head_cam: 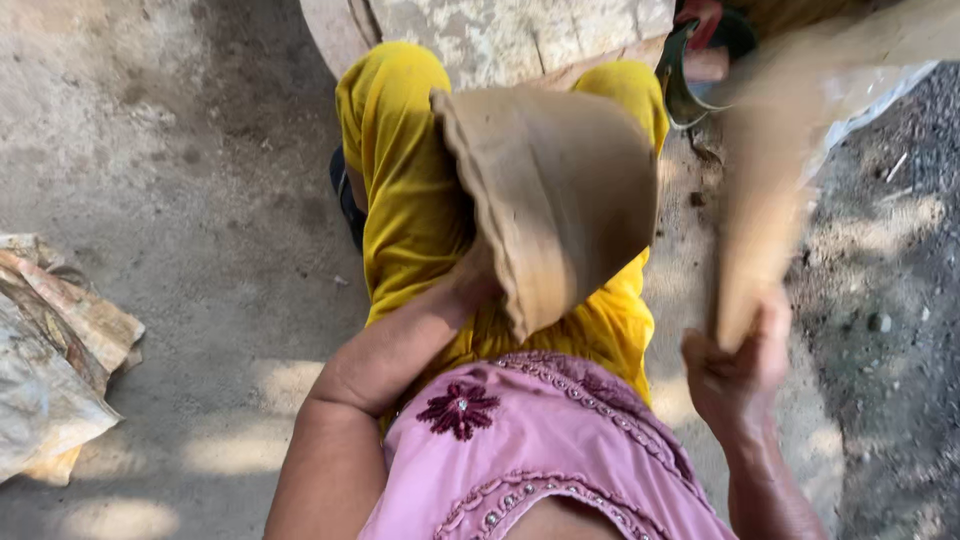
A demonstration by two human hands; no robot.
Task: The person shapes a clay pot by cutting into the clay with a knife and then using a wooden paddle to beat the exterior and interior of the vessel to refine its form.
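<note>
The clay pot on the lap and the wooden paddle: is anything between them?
In the head view, only yellow trouser fabric and a strip of bare ground lie between the clay pot and the blurred wooden paddle in the right hand.

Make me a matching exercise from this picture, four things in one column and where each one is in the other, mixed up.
1. brown unfired clay pot
2. blurred flat wooden paddle
3. crumpled dusty sack
4. dark metal bowl

a. ground, far left
b. gripped in right hand
c. on the yellow-trousered lap, left hand inside
d. top, by the stone slab

Pairs: 1-c, 2-b, 3-a, 4-d
</note>
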